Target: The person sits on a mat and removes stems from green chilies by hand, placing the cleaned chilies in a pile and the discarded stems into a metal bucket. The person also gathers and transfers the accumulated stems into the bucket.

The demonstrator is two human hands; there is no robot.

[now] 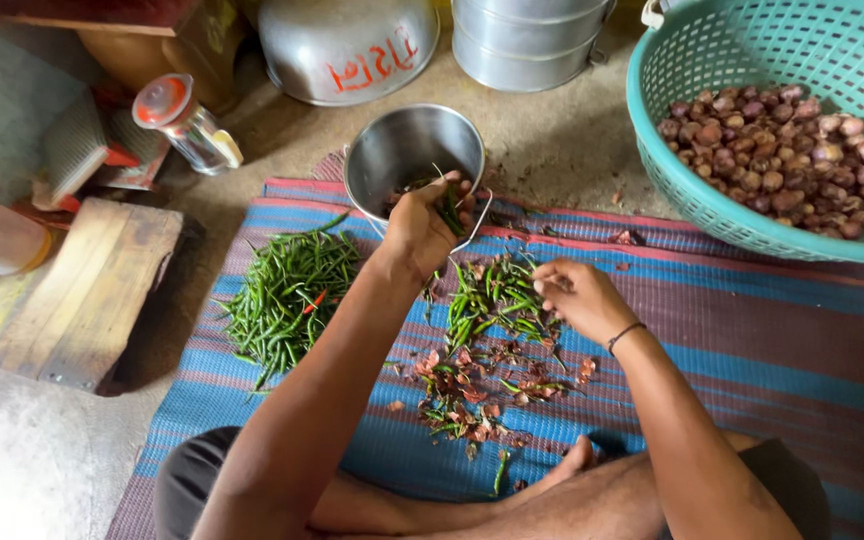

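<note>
The left hand (420, 225) pinches green chillies (449, 208) over the steel bowl (404, 150). The right hand (577, 297) seems pressed together on a stem above the small chilli pile (492, 300) on the striped mat (772, 330).

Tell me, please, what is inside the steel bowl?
The steel bowl holds a few green chillies at its near side, and the left hand over the rim holds some. The hand covers the rest of the bottom.

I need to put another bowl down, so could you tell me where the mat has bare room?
The striped woven mat is bare right of the right hand, below the teal plastic basket. It is crowded between the big green chilli pile and the smaller pile, and around the round steel bowl.
</note>
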